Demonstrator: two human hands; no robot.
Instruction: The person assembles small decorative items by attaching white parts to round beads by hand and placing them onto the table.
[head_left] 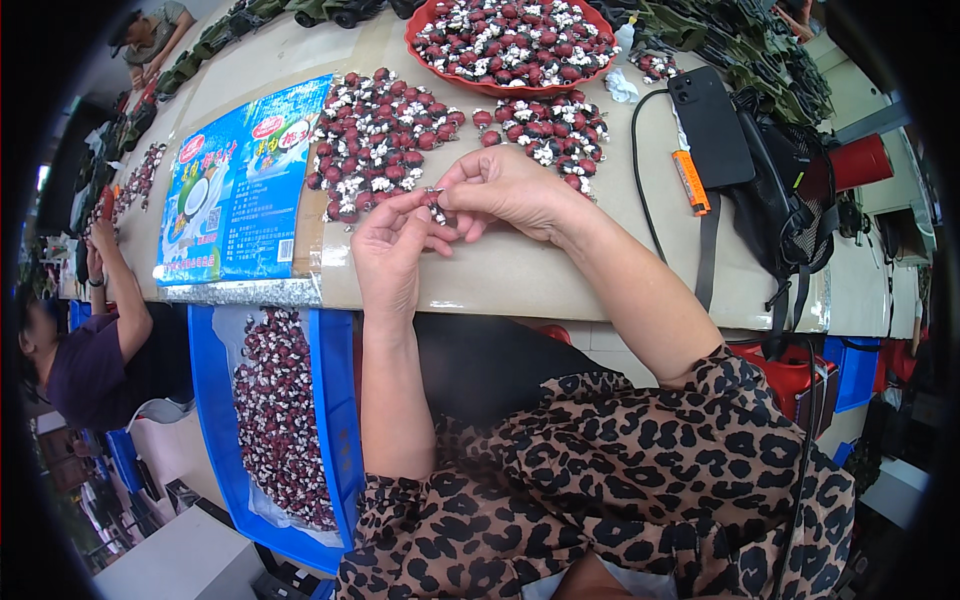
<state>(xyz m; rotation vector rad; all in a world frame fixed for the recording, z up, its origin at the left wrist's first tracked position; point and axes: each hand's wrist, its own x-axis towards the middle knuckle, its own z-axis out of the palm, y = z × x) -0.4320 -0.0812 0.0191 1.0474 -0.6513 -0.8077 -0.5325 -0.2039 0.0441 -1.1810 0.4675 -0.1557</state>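
Observation:
Just above the table's near edge, my two hands meet over one small red, black and white figure. My left hand pinches it from below between thumb and fingers. The thumb and fingertips of my right hand are closed on its upper side. Fingers cover most of the figure, so its detail is hidden. Right behind my hands lies a loose pile of similar small figures, dark red with black and white parts. A second pile sits to its right, in front of a heaped red bowl.
Left of the piles lies a blue printed carton sheet. To the right are a dark phone, an orange-handled cutter, a cable and a black bag. Below the edge stands a blue crate of figures. Another person works at left.

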